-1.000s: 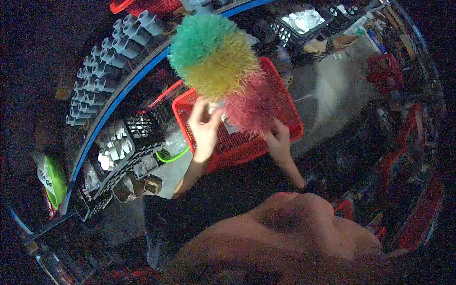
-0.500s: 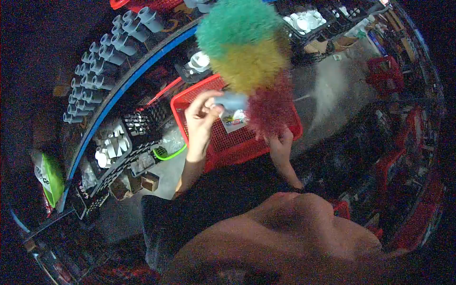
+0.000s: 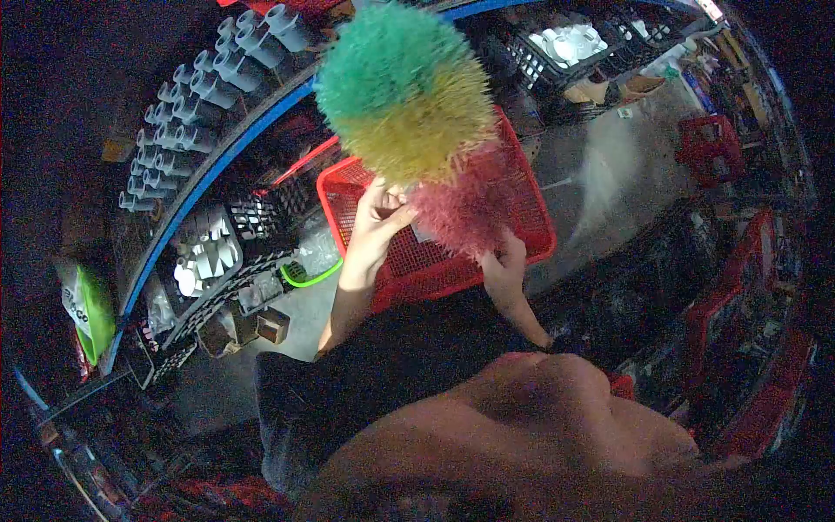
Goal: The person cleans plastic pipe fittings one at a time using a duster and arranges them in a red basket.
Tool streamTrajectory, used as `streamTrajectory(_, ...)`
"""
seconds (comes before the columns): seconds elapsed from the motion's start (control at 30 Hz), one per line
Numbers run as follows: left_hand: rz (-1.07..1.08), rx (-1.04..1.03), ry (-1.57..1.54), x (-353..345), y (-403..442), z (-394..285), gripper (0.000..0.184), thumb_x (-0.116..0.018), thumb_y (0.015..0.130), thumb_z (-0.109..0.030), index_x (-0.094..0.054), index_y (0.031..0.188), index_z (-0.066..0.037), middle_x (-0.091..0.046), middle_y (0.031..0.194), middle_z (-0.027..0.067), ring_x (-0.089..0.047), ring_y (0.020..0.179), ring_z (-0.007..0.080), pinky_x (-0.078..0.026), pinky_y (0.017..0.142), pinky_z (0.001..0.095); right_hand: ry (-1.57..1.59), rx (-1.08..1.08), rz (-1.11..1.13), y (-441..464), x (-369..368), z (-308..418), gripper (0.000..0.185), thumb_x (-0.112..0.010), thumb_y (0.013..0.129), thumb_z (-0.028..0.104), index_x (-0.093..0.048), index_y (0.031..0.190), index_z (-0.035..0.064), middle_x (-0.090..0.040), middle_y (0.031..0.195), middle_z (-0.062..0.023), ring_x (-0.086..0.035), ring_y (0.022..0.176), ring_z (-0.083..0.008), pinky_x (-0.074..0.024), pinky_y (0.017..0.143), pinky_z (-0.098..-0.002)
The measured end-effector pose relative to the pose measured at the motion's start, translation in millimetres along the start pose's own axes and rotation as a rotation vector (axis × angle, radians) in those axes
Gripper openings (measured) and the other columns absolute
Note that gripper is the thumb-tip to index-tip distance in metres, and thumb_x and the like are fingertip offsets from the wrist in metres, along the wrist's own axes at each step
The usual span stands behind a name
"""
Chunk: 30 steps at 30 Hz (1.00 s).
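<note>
A fluffy duster (image 3: 409, 96), green at the top, yellow in the middle and pinkish red at the lower end, spans the space above a red plastic basket (image 3: 417, 261). My left hand (image 3: 381, 222) is beside the duster's left edge, where yellow meets red, its fingers pinched on a small pale piece mostly hidden by the fibres. At the red lower end, my right hand (image 3: 504, 261) has its fingers closed; the fibres cover what they grip. Both hands are over the basket.
Grey plastic cups (image 3: 213, 87) stand in rows on the upper left shelf, behind a blue edge (image 3: 187, 196). Black crates with white parts (image 3: 204, 261) lie at left and upper right (image 3: 570, 43). A red crate (image 3: 709, 148) is at right.
Over the last second the duster rose and swung right, then came back down to the left. The grey-blue piece at my left hand, visible half a second ago, is now mostly covered.
</note>
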State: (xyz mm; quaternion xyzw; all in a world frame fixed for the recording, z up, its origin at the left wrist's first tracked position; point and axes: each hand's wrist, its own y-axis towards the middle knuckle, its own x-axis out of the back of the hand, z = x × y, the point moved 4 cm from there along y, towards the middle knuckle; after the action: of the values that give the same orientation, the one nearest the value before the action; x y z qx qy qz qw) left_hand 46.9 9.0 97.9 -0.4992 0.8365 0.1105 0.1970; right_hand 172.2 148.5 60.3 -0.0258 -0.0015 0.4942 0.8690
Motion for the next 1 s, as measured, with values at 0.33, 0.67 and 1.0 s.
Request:
streamTrajectory(0.33, -0.122, -0.079, 0.289, 6.7, 10.4, -17.8, 0.03, -0.058, 0.071, 0.004, -0.05, 0.099, -0.002, -0.056, 0.092, 0.0045, -0.054, 0.085, 0.0134, -0.043, 0.078, 0.0263, -0.084, 0.115, 0.136, -8.1, -14.8, 14.4, 0.025, -0.049, 0.072, 0.004, -0.055, 0.096, -0.0004, -0.059, 0.076, -0.0056, -0.052, 0.065, -0.0113, -0.0424, 0.059, -0.0258)
streamTrajectory(0.67, -0.238, -0.295, -0.049, 6.4, 26.1, -25.2, 0.042, -0.052, 0.073, 0.006, -0.041, 0.114, -0.001, -0.052, 0.102, 0.0061, -0.05, 0.094, 0.013, -0.04, 0.082, 0.0273, -0.096, 0.03, 0.183, -5.1, -15.1, 6.3, 0.016, -0.05, 0.075, 0.008, -0.055, 0.089, 0.0012, -0.058, 0.069, -0.0046, -0.052, 0.063, -0.011, -0.0422, 0.057, -0.0258)
streamTrajectory(1.0, 0.149, -0.161, 0.635, -12.1, 5.5, -2.3, 0.052, -0.061, 0.068, 0.003, -0.04, 0.116, 0.002, -0.048, 0.107, 0.0068, -0.047, 0.099, 0.0134, -0.038, 0.084, 0.0258, 0.022, 0.073, -0.043, 6.4, -3.4, 13.5, 0.024, -0.043, 0.076, -0.002, -0.053, 0.097, -0.0017, -0.053, 0.083, -0.0006, -0.048, 0.07, -0.008, -0.0386, 0.06, -0.022)
